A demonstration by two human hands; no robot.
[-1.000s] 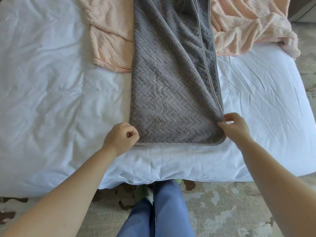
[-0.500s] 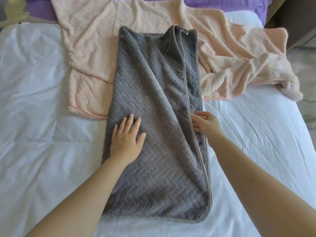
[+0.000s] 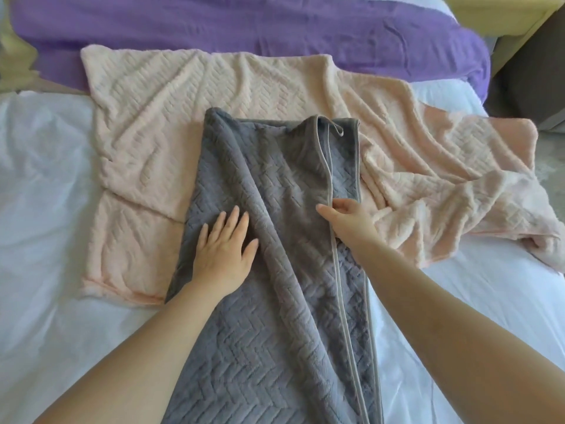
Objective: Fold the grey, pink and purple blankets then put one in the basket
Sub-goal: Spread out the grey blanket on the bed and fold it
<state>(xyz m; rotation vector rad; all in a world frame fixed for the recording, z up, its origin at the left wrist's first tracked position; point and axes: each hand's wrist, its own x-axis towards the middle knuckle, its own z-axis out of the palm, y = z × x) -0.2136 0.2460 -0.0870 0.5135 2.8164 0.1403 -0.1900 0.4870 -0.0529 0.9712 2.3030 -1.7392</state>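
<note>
Wrinkled white bed sheet (image 3: 46, 185), soft daylight; dark furniture (image 3: 529, 75) upper right; grey floor (image 3: 552, 154) beside bed.

Bare left hand (image 3: 224, 249), bare right hand (image 3: 351, 223), bare forearms (image 3: 146, 353).

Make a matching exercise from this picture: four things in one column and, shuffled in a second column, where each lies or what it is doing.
Column 1
1. purple blanket
2. pink blanket
3. left hand
4. right hand

Column 2
a. pinches the grey blanket's piped edge
b. lies farthest from the person
c. rests flat, fingers straight, on the grey blanket
d. lies rumpled, partly under the grey blanket

Pairs: 1-b, 2-d, 3-c, 4-a
</note>
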